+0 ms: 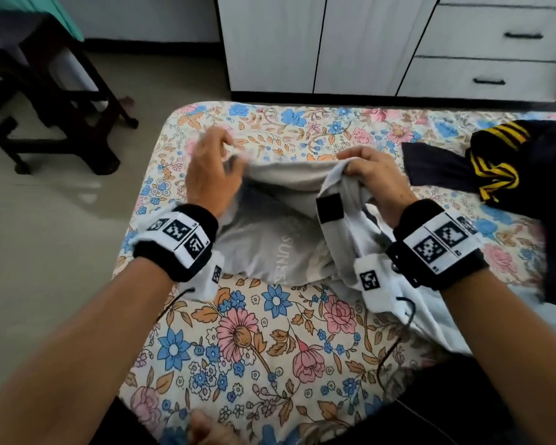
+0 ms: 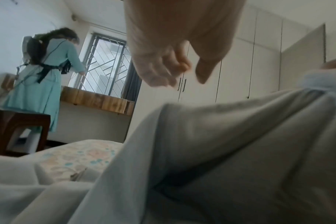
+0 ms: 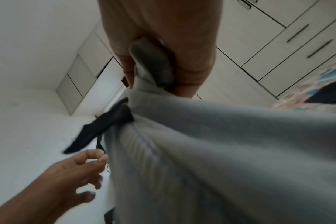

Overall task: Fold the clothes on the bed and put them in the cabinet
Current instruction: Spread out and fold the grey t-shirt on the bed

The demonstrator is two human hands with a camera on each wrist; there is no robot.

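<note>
Two hands are working over the flowered bed (image 1: pixel 270 332), which is spreading out beneath and around them. Beyond the fingertips, the white cabinet (image 1: pixel 302 43) is standing across a strip of floor, its doors and drawers all looking closed. Off to the left of the left hand, a dark wooden stool (image 1: pixel 55 101) is standing on the floor. Between and under both hands, the grey shirt (image 1: pixel 270 245) is lying rumpled on the bed, its upper edge being lifted clear of the covers. Just past the right hand, to its right, a dark garment with yellow stripes (image 1: pixel 495 165) is lying in a heap on the bed. The right hand (image 1: pixel 376 178) is gripping the shirt's edge, fingers curled tightly round a bunch of the cloth, with a black patch (image 1: pixel 329 208) hanging just below that grip. The left hand (image 1: pixel 211 171) is hovering at the shirt's opposite corner with fingers loosely bent; in the left wrist view they are holding nothing, while the head view is too blurred to confirm whether the fingertips are touching the cloth.
</note>
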